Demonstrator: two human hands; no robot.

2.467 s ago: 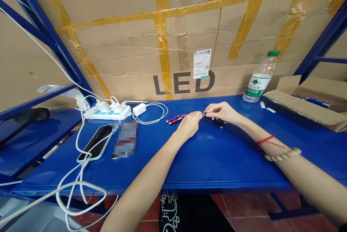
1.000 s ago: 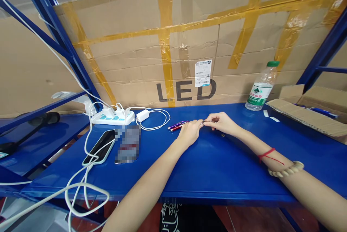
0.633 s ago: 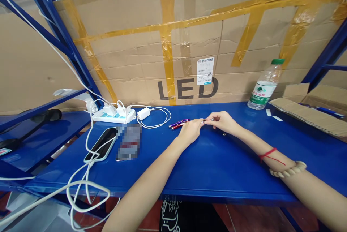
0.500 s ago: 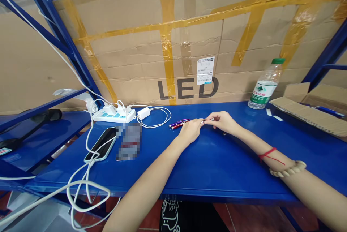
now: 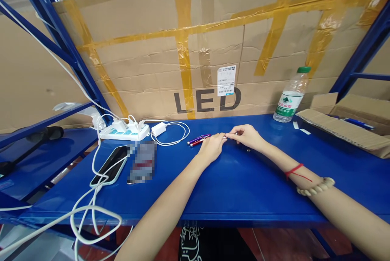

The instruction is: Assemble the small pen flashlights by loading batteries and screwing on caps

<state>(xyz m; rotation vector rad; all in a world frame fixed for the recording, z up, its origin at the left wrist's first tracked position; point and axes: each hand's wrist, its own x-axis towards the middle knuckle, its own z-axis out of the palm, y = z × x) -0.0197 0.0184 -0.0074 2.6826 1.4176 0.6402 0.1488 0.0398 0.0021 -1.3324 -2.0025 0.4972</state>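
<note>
My left hand (image 5: 211, 148) is closed round a slim pen-like thing, mostly covered by the fingers. A short silvery end (image 5: 225, 137) of it shows between my two hands. Thumb and fingertips of my right hand (image 5: 247, 136) pinch together right at that end; what exactly they grip is too small to make out. Just left of my left hand lie a purple metallic pen (image 5: 198, 138) and a red metallic pen (image 5: 196, 143), side by side, the red one's far end hidden by the hand. A tiny brassy piece (image 5: 248, 150) lies on the blue table below my right hand.
A power strip (image 5: 125, 131) with white chargers and cables stands at the left. Nearer are a phone (image 5: 110, 166) and a blurred-out flat item (image 5: 142, 162). On the right are a water bottle (image 5: 289, 100), white scraps (image 5: 304, 131) and an open carton (image 5: 344, 139). A large cardboard box (image 5: 146, 70) stands behind.
The view has shifted slightly, moving the scene a little left. Both hands stay together at the slim pen-like thing, with only a slight change at the fingertips.
</note>
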